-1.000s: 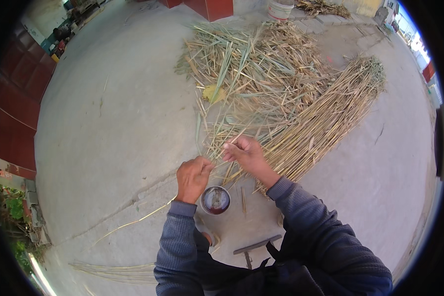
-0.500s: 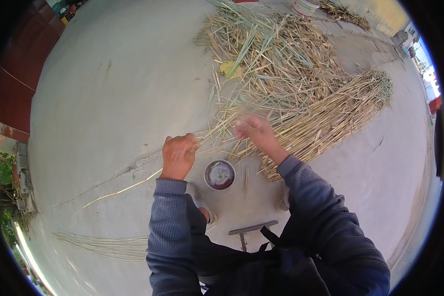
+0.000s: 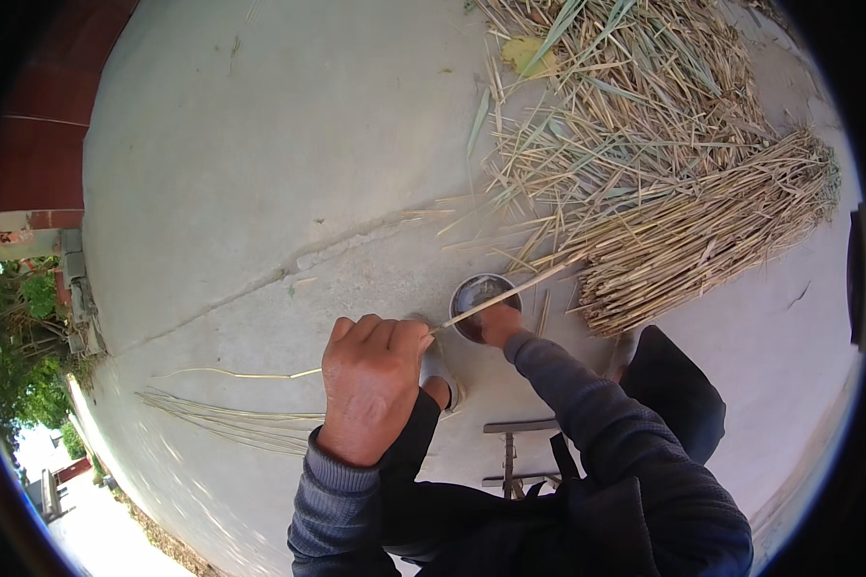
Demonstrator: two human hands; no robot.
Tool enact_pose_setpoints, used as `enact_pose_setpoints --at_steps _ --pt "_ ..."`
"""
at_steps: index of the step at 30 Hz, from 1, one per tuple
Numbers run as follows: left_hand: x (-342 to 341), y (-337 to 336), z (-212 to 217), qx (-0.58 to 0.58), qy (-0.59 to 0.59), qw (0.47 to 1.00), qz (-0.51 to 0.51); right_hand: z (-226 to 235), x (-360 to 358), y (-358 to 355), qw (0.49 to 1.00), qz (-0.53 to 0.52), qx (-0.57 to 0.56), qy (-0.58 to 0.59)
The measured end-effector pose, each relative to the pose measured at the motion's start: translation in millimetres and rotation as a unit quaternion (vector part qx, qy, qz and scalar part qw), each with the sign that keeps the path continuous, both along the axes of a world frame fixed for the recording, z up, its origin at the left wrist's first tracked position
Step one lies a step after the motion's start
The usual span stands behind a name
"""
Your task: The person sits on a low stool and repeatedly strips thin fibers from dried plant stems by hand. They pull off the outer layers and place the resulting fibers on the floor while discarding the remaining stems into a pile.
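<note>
My left hand point(image 3: 373, 385) is closed round a long, thin reed stalk point(image 3: 510, 292), raised toward me. One end of the stalk slants up to the right over the bowl; a thin pale length point(image 3: 245, 373) trails out on the other side of the fist. My right hand point(image 3: 498, 322) reaches down into a small round bowl point(image 3: 458, 306) with a dark inside, passing under the stalk. Its fingertips are hidden in the bowl, so their grip does not show. Just right of the bowl lie a few short stalk pieces point(image 3: 545, 313).
A thick bundle of reed stalks point(image 3: 683, 240) lies at the right, beside a loose heap of dry leaves and stems point(image 3: 645, 106). Several thin strips point(image 3: 231, 418) lie on the concrete at the left. A low wooden frame point(image 3: 520, 426) stands close to my legs.
My right hand has moved down from beside the stalk bundle into the bowl. My left hand has risen nearer to me with the stalk. The view has shifted left.
</note>
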State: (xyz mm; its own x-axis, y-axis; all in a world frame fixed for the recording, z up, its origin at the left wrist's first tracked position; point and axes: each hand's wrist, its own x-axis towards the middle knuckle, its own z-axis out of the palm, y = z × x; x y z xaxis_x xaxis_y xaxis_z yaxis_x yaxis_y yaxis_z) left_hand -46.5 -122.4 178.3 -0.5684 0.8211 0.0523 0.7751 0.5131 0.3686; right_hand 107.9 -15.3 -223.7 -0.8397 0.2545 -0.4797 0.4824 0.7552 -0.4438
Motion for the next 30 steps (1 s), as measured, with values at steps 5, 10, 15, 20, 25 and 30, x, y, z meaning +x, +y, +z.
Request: enact_pose_setpoints --at_steps 5,10,15,20,25,30 --pt "-0.9 15.3 -12.0 -0.029 -0.011 0.999 -0.021 -26.0 -14.6 9.9 0.995 0.033 -0.091 0.032" --pt "-0.9 14.9 -18.7 -0.037 -0.007 0.999 -0.019 74.1 -62.1 60.7 0.831 -0.189 -0.522 0.038" --pt "-8.8 10.6 -32.2 -0.016 0.044 0.998 -0.031 245.3 -57.8 84.3 0.708 -0.211 -0.633 0.233" --pt "-5.5 12.5 -40.5 0.021 0.039 0.997 -0.061 318.2 -38.1 75.6 0.699 -0.291 -0.564 0.329" --pt "1.1 14.9 -39.5 0.043 0.059 0.996 -0.059 324.7 -29.6 60.4 0.690 -0.337 -0.508 0.391" --pt "2.8 15.8 -42.1 0.087 0.066 0.992 -0.062 329.8 -32.7 55.4 0.678 -0.402 -0.462 0.407"
